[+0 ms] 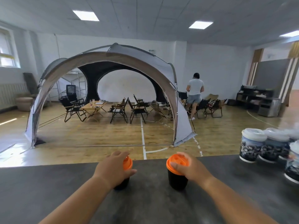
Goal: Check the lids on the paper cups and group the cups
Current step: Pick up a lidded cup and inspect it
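Note:
Two black paper cups with orange lids stand on the dark counter. My left hand wraps over the left black cup, hiding most of its orange lid. My right hand grips the right black cup from its right side, the thumb lying across its orange lid. At the counter's right end stand several printed cups with white lids, bunched together and apart from both hands.
The counter's far edge runs just behind the black cups. Beyond it lies a wooden gym floor with a large dome tent, folding chairs and a table. A person stands far back on the right.

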Motion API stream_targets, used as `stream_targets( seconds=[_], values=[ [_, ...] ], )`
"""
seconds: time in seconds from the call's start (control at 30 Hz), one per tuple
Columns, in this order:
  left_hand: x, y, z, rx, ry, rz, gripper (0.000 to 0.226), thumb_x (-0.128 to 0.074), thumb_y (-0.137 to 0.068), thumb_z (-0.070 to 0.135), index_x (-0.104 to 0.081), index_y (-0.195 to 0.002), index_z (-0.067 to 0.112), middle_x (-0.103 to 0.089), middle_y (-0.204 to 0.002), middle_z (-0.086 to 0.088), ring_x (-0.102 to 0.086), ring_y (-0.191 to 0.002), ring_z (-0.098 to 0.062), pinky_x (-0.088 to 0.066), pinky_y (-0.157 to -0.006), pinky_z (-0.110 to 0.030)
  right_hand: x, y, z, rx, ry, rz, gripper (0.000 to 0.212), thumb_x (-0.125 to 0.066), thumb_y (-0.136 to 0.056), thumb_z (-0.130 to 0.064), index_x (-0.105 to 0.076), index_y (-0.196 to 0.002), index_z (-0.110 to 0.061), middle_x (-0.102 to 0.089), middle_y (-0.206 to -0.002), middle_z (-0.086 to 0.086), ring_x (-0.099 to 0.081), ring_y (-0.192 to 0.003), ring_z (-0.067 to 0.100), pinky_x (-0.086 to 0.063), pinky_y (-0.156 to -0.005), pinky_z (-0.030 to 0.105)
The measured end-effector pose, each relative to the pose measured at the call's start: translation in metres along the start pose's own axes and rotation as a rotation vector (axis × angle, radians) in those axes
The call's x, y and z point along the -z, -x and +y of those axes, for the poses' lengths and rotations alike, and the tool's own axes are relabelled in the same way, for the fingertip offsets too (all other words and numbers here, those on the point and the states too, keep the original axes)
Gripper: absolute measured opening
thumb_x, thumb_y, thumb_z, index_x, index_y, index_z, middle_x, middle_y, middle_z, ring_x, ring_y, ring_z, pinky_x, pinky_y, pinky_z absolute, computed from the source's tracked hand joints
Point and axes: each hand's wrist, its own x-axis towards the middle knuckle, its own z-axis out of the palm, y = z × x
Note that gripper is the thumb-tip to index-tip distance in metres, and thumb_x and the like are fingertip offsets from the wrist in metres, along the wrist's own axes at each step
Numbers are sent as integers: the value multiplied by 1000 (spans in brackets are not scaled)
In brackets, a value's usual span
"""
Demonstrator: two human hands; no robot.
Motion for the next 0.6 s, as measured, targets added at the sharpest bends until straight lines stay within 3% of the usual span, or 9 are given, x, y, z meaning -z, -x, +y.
stream_targets(
  seconds=[0.1,0.2,0.23,0.3,0.37,0.5,0.6],
  values=[
    [1,2,3,8,-79,3,87,-55,-72,77,-28,-146,40,-31,-153,7,-36,-137,-22,-35,-110,-39,-2,1,5,22,-5,11,76,-71,-77,-58,-42,-142,-30,-48,-139,-5,-48,-119,11,-39,-95,25],
    [3,5,18,-36,-228,118,88,-44,-75,81,-18,-149,41,-5,-162,-2,0,-150,-29,-1,-120,-45,-7,0,6,14,12,17,82,-68,-75,-63,-38,-143,-29,-43,-143,-3,-46,-123,14,-39,-97,27],
    [1,5,27,-91,-199,174,85,-41,-78,79,-19,-150,39,-5,-162,-2,3,-150,-26,3,-120,-42,-9,-1,7,8,19,30,83,-67,-75,-64,-37,-144,-28,-41,-144,-2,-46,-125,16,-39,-99,29],
    [-7,8,52,-199,48,203,73,-41,-86,69,-26,-149,34,-15,-160,4,-8,-149,-17,-8,-120,-32,-15,-1,6,9,15,81,85,-67,-74,-66,-38,-144,-26,-42,-143,1,-47,-126,18,-40,-103,32],
    [-26,6,80,-210,392,130,65,-42,-92,60,-29,-148,30,-25,-156,10,-21,-144,-10,-19,-116,-26,-21,1,3,11,-2,134,92,-62,-68,-75,-41,-141,-24,-45,-139,2,-49,-123,19,-42,-103,35],
    [-68,-7,116,18,1076,-48,47,-44,-98,48,-42,-141,29,-47,-143,6,-43,-130,-9,-32,-110,-28,-25,8,0,-12,-26,194,95,-37,-68,-79,-36,-145,-22,-42,-145,5,-46,-129,20,-39,-104,35],
    [-89,-11,118,78,1292,-90,27,-44,-99,42,-56,-123,38,-60,-127,11,-53,-120,-7,-38,-107,-29,-20,13,-4,-55,-63,130,86,-31,-82,-73,-21,-153,-26,-35,-154,2,-36,-139,22,-31,-110,37]
  ],
)
